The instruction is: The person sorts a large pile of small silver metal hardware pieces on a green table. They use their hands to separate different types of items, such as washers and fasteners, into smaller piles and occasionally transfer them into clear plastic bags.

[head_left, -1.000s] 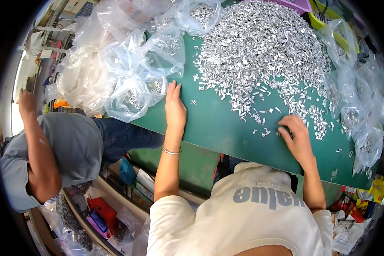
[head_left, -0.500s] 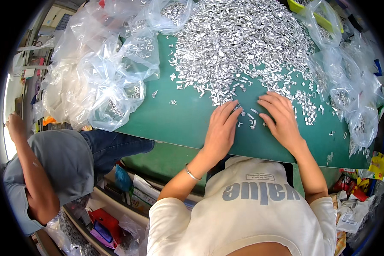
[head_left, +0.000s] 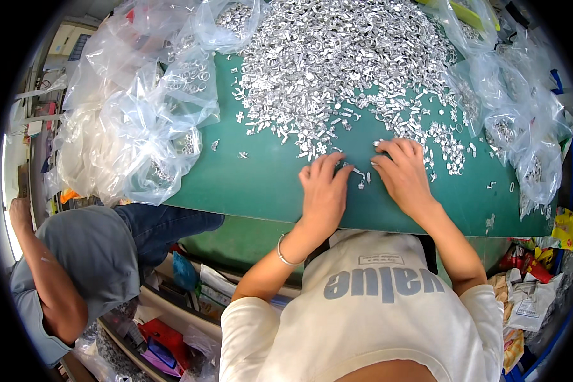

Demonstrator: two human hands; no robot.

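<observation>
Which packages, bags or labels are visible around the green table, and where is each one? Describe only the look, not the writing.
Clear plastic bags: heaped on the table's left side, crumpled, some holding metal rings.
Clear plastic bags on the right: along the right edge, small silver parts inside.
Yellow packet: right edge, below the table, flat and printed.
White label: small rectangle on the person's shirt.

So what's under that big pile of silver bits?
The pile lies on a green mat, which shows bare along its near edge beside both hands. What is under the pile's middle cannot be seen; the metal pieces cover it.
</observation>
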